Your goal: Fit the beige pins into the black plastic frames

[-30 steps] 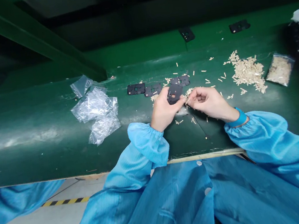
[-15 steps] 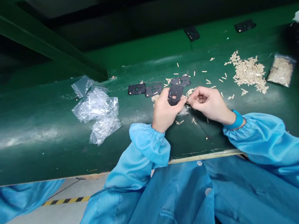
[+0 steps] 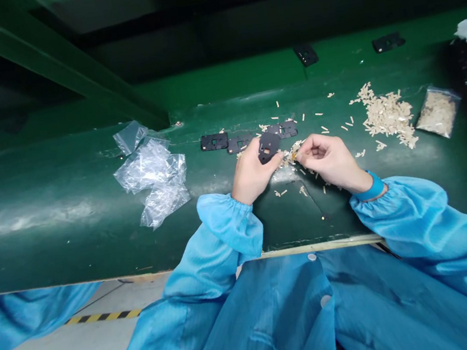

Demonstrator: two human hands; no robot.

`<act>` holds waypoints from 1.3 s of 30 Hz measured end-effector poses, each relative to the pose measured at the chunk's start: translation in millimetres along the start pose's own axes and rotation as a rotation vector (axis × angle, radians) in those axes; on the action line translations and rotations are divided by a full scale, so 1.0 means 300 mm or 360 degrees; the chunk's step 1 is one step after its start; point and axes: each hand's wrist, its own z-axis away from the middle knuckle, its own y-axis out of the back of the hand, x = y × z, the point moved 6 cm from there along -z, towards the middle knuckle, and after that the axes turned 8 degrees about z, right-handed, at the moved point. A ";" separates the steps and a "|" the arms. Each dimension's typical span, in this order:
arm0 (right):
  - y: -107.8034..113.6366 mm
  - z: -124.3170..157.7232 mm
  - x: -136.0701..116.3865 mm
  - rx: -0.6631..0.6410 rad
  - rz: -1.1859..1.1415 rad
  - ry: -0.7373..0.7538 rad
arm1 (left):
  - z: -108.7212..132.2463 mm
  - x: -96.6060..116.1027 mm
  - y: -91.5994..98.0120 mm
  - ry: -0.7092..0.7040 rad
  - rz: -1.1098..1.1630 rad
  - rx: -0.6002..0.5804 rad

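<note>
My left hand (image 3: 251, 173) grips a black plastic plate (image 3: 269, 146) with a rectangular cut-out, tilted up above the table. To its right, my right hand (image 3: 330, 160) is closed in a pinch. A small orange-yellow piece (image 3: 294, 154) shows at its fingertips, too small to name. Small beige strips (image 3: 285, 161) lie scattered under and between the hands. Behind them rest more black plastic plates, one on the left (image 3: 213, 141), one in the middle (image 3: 237, 144) partly covered by my left hand, and one on the right (image 3: 286, 128).
Crumpled clear plastic bags (image 3: 149, 168) lie to the left. On the right are a heap of beige strips (image 3: 387, 113) and a filled zip bag (image 3: 438, 112). Two black plates (image 3: 306, 54) (image 3: 388, 42) lie at the back. Another person's blue sleeve (image 3: 24, 317) shows at lower left.
My left hand has moved slightly left with the black plastic plate, away from my right hand. The orange-yellow piece now shows at my right fingertips.
</note>
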 end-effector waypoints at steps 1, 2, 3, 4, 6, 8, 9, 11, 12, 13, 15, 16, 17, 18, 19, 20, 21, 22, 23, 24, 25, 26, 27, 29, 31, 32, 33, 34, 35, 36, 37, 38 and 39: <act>-0.001 0.000 -0.001 -0.0001 0.0002 0.0000 | 0.003 0.003 -0.012 -0.0010 0.0000 -0.0072; -0.001 0.001 -0.002 -0.0001 0.0003 0.0000 | 0.006 0.007 -0.023 -0.0008 0.0027 -0.0133; -0.002 0.002 -0.003 -0.0004 0.0005 0.0000 | 0.009 0.012 -0.031 0.0005 0.0080 -0.0171; -0.003 0.002 -0.004 -0.0009 0.0004 0.0000 | 0.011 0.016 -0.035 0.0027 0.0149 -0.0179; -0.004 0.002 -0.005 -0.0027 -0.0001 0.0001 | 0.012 0.021 -0.036 0.0092 0.0278 -0.0148; -0.007 0.002 -0.005 -0.0051 -0.0006 0.0007 | 0.015 0.021 -0.043 0.0172 0.0388 -0.0168; -0.009 0.001 -0.005 -0.0063 -0.0006 0.0010 | 0.017 0.019 -0.050 0.0206 0.0431 -0.0199; -0.015 0.002 -0.003 -0.0088 0.0003 0.0013 | 0.019 0.017 -0.059 0.0244 0.0479 -0.0230; -0.018 0.003 -0.002 -0.0102 0.0017 0.0016 | 0.020 0.015 -0.060 0.0252 0.0492 -0.0219; -0.021 0.006 -0.003 -0.0107 0.0047 0.0026 | 0.020 0.014 -0.059 0.0252 0.0501 -0.0195; -0.014 0.014 -0.011 -0.0024 0.0181 0.0107 | 0.019 0.012 -0.055 0.0247 0.0507 -0.0147; -0.004 0.020 -0.020 0.0075 0.0283 0.0185 | 0.019 0.011 -0.053 0.0245 0.0503 -0.0131; 0.008 0.029 -0.033 0.0190 0.0395 0.0281 | 0.019 0.010 -0.051 0.0244 0.0493 -0.0117; 0.016 0.039 -0.047 0.0286 0.0504 0.0386 | 0.019 0.010 -0.049 0.0242 0.0480 -0.0103; 0.019 0.049 -0.059 0.0346 0.0600 0.0487 | 0.019 0.010 -0.047 0.0241 0.0469 -0.0094; 0.017 0.056 -0.067 0.0354 0.0675 0.0572 | 0.019 0.011 -0.045 0.0240 0.0462 -0.0088; 0.009 0.061 -0.072 0.0317 0.0732 0.0637 | 0.019 0.013 -0.044 0.0236 0.0457 -0.0083; -0.001 0.064 -0.072 0.0266 0.0775 0.0684 | 0.020 0.015 -0.044 0.0231 0.0453 -0.0080; -0.010 0.066 -0.072 0.0228 0.0808 0.0718 | 0.021 0.017 -0.044 0.0224 0.0450 -0.0076; -0.016 0.067 -0.070 0.0212 0.0833 0.0741 | 0.022 0.019 -0.044 0.0218 0.0449 -0.0075; -0.020 0.068 -0.069 0.0217 0.0847 0.0760 | 0.023 0.020 -0.046 0.0215 0.0453 -0.0076; -0.023 0.069 -0.069 0.0232 0.0853 0.0777 | 0.024 0.021 -0.048 0.0213 0.0462 -0.0078; -0.026 0.070 -0.070 0.0251 0.0857 0.0791 | 0.025 0.021 -0.051 0.0214 0.0472 -0.0083; -0.027 0.069 -0.072 0.0288 0.0874 0.0785 | 0.027 0.019 -0.055 0.0219 0.0475 -0.0087; -0.016 0.062 -0.072 0.0336 0.0878 0.0717 | 0.028 0.019 -0.055 0.0217 0.0446 -0.0086; -0.003 0.056 -0.071 0.0377 0.0865 0.0665 | 0.028 0.020 -0.053 0.0202 0.0412 -0.0083; 0.014 0.049 -0.069 0.0432 0.0842 0.0608 | 0.028 0.023 -0.047 0.0169 0.0364 -0.0069; 0.034 0.042 -0.067 0.0486 0.0812 0.0553 | 0.027 0.028 -0.039 0.0119 0.0304 -0.0049; 0.052 0.034 -0.064 0.0525 0.0785 0.0504 | 0.027 0.035 -0.030 0.0057 0.0239 -0.0027; 0.066 0.026 -0.061 0.0535 0.0772 0.0464 | 0.028 0.041 -0.021 -0.0011 0.0171 -0.0003; 0.074 0.019 -0.058 0.0518 0.0774 0.0434 | 0.030 0.046 -0.011 -0.0078 0.0101 0.0020; 0.075 0.012 -0.055 0.0472 0.0785 0.0415 | 0.032 0.050 -0.002 -0.0141 0.0030 0.0040; 0.072 0.007 -0.052 0.0409 0.0792 0.0407 | 0.035 0.053 0.006 -0.0204 -0.0042 0.0059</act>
